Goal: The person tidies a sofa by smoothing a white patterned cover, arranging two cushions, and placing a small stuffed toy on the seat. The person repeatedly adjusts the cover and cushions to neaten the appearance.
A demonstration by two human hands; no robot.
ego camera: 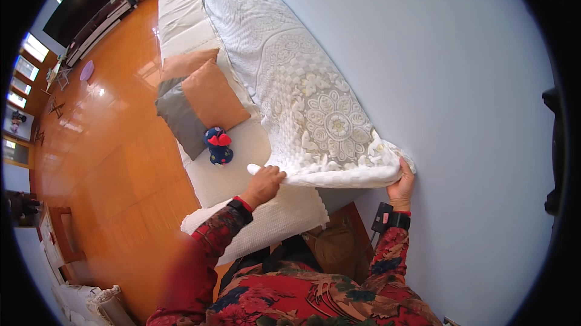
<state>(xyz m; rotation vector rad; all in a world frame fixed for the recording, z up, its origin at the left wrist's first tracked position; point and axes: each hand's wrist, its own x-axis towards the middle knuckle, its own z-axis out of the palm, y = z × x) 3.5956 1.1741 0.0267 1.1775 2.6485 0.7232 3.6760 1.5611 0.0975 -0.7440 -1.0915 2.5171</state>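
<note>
A white patterned cover (pixel 338 121) with raised flowers drapes over the long sofa's back beside the wall. My left hand (pixel 264 184) grips its rolled near edge at the left end. At the far corner by the wall, my right hand (pixel 403 185) is closed on the same edge, thumb on top. A cream quilted seat cover (pixel 245 190) lies over the sofa seat, left of the patterned cover. On the seat stand a dark blue stuffed toy (pixel 219 146) with red parts, two orange cushions (pixel 215 94) and a grey cushion (pixel 181 117).
The pale wall (pixel 467 99) runs close along my right side. A brown bag (pixel 333 246) sits below the sofa's near end. To the left spreads the glossy wooden floor (pixel 113 158), with a purple basin (pixel 87 71) and folding stools farther off. A wooden chair (pixel 66 235) stands at the lower left.
</note>
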